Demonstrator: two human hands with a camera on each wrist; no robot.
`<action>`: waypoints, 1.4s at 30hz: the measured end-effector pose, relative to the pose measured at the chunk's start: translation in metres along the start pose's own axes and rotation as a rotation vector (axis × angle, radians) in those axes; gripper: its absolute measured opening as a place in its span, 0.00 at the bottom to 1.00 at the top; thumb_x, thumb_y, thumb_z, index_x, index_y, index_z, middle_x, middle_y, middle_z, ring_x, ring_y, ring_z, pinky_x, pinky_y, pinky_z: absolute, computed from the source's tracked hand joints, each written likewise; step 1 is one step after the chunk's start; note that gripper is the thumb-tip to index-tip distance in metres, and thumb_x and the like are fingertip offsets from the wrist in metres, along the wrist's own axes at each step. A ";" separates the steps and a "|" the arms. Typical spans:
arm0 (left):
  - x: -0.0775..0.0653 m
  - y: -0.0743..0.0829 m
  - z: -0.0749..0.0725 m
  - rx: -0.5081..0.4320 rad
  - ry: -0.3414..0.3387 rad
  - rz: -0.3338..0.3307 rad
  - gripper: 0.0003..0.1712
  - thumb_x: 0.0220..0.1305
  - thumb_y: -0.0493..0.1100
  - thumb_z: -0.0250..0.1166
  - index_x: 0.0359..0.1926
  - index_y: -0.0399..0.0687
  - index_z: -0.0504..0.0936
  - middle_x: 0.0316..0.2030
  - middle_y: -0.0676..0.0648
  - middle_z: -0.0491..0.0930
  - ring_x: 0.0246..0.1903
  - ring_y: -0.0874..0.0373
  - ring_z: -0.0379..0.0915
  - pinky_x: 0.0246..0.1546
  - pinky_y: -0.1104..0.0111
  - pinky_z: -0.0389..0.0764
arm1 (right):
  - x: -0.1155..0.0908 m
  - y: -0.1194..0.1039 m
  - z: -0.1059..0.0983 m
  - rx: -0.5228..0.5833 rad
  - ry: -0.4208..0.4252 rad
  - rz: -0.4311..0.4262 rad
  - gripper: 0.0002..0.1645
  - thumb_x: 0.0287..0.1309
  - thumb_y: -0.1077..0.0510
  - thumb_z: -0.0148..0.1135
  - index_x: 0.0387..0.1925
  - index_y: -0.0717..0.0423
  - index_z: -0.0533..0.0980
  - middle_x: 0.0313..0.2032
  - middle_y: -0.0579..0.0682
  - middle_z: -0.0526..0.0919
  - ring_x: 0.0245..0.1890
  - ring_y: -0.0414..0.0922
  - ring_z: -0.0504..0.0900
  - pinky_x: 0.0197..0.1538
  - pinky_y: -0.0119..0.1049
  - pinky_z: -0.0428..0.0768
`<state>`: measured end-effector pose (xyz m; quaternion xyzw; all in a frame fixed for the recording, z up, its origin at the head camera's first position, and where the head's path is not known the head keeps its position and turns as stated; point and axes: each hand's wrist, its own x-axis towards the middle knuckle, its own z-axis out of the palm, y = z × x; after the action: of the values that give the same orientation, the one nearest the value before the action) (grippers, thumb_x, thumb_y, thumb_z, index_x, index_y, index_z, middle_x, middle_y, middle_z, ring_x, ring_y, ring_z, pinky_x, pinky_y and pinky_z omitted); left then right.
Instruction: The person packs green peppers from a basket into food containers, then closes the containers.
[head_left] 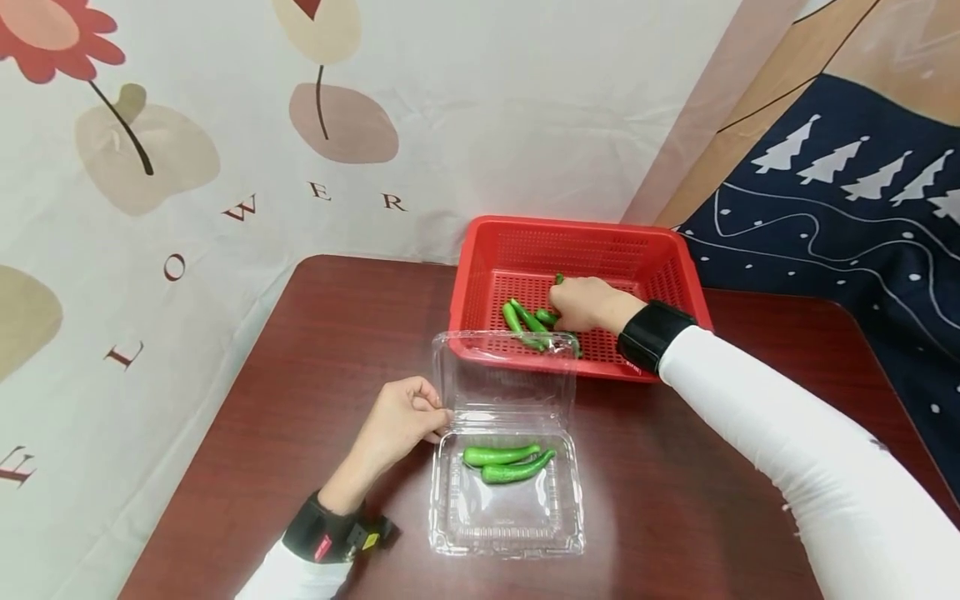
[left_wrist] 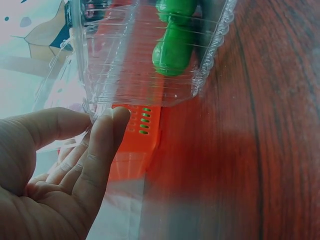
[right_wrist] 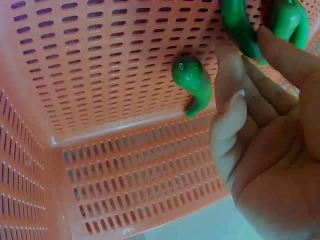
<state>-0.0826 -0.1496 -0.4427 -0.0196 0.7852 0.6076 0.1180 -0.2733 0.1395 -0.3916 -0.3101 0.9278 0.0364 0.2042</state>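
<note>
A clear plastic clamshell box [head_left: 568, 521] stands on the table with its lid [head_left: 510, 392] raised. Two green chili peppers [head_left: 517, 473] lie side by side in its base. My left hand [head_left: 401, 421] pinches the box's left edge at the hinge between thumb and fingers, also seen in the left wrist view. Inside the red basket [head_left: 577, 225], my right hand [head_left: 588, 304] has thumb and fingers about a green chili pepper [right_wrist: 237, 25]. Other peppers [head_left: 513, 318] lie on the basket floor around it, one [right_wrist: 192, 80] apart from the rest in the right wrist view.
The basket's perforated walls rise around my right hand, and the raised lid stands just in front of its near rim. Both rest on a dark reddish-brown table [head_left: 352, 333]. Behind the table hangs a printed white cloth [head_left: 487, 108], with a dark blue cloth [head_left: 840, 225] at the right.
</note>
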 end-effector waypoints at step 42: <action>0.003 -0.001 -0.001 -0.012 -0.023 0.007 0.10 0.58 0.27 0.73 0.32 0.35 0.77 0.25 0.39 0.87 0.23 0.50 0.86 0.29 0.60 0.91 | -0.065 0.008 -0.057 0.288 0.419 -0.025 0.12 0.67 0.58 0.70 0.48 0.61 0.84 0.33 0.53 0.85 0.30 0.47 0.79 0.36 0.41 0.81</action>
<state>-0.0851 -0.1504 -0.4438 -0.0106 0.7803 0.6128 0.1247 -0.2517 0.1712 -0.3137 -0.2902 0.9415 -0.1636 0.0501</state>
